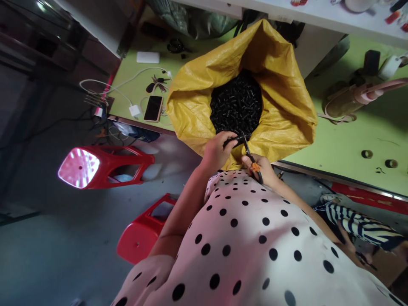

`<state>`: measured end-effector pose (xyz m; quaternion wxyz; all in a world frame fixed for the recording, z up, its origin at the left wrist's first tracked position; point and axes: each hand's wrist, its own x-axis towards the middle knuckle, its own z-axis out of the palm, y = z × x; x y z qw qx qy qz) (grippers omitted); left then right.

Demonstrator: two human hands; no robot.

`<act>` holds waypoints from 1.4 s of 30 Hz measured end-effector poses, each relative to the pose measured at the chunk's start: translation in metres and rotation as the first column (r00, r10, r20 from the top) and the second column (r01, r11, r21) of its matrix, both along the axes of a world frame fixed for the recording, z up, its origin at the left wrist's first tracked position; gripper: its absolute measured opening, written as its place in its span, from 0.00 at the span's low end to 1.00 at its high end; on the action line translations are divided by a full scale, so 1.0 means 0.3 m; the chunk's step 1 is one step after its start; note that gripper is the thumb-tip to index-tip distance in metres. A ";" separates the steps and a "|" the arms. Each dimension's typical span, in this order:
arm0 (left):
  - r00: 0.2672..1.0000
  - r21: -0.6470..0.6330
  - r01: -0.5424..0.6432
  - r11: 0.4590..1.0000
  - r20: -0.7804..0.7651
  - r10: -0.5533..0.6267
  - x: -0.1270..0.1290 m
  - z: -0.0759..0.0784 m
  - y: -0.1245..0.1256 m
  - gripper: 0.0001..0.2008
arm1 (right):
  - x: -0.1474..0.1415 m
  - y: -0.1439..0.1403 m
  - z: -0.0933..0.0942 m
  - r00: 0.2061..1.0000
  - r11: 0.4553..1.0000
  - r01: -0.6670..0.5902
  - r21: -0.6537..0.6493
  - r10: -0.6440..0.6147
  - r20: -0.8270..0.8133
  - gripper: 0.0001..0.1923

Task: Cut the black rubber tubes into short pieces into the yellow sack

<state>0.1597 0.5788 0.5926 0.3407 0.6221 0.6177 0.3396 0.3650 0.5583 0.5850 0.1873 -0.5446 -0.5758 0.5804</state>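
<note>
My left hand (217, 149) is closed around a black ridged tube (237, 139), held over the near rim of a yellow woven sack (197, 89). In my right hand (267, 168) is a pair of scissors (247, 149) with dark handles and an orange wrap. The blades point away from me and meet the tube near its right end; I cannot tell whether they are fully closed. Inside the sack lies a heap of short black pieces (236, 102).
On the green table (344, 148) lie a phone (153, 109), keys, a white cable and another pair of scissors (176, 46). A bottle (344, 100) stands at right. Red stools (121, 166) are on the floor at left. A person in stripes (360, 225) is low at right.
</note>
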 end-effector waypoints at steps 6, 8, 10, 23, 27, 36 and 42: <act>0.996 -0.016 -0.051 0.999 0.067 0.052 -0.021 -0.024 -0.003 0.09 | -0.009 -0.019 -0.015 0.998 0.994 0.056 0.097 -0.058 0.027 0.41; 0.994 -0.030 -0.074 0.997 0.083 0.076 -0.030 -0.029 -0.004 0.09 | -0.012 -0.023 -0.014 0.997 0.990 0.078 0.117 -0.080 0.011 0.41; 0.993 -0.030 -0.076 0.997 0.092 0.079 -0.033 -0.025 -0.007 0.08 | -0.016 -0.021 -0.004 0.992 0.986 0.122 0.113 -0.118 -0.045 0.40; 0.977 -0.130 0.159 0.979 0.161 -0.137 0.012 -0.037 -0.033 0.10 | 0.039 0.083 0.049 0.899 0.881 0.431 0.193 -0.403 -0.168 0.29; 0.992 -0.008 -0.021 1.000 0.125 0.022 -0.029 -0.024 -0.008 0.12 | 0.074 0.039 0.032 0.987 0.985 0.163 0.051 -0.161 -0.028 0.34; 0.995 0.067 0.076 0.995 0.061 -0.080 -0.005 -0.021 -0.017 0.14 | 0.020 -0.017 0.038 0.997 0.997 0.071 -0.028 -0.071 0.012 0.34; 0.992 0.052 0.124 0.991 0.014 -0.125 -0.019 -0.029 -0.011 0.16 | 0.022 -0.016 0.015 0.999 0.999 0.051 -0.016 -0.051 0.017 0.38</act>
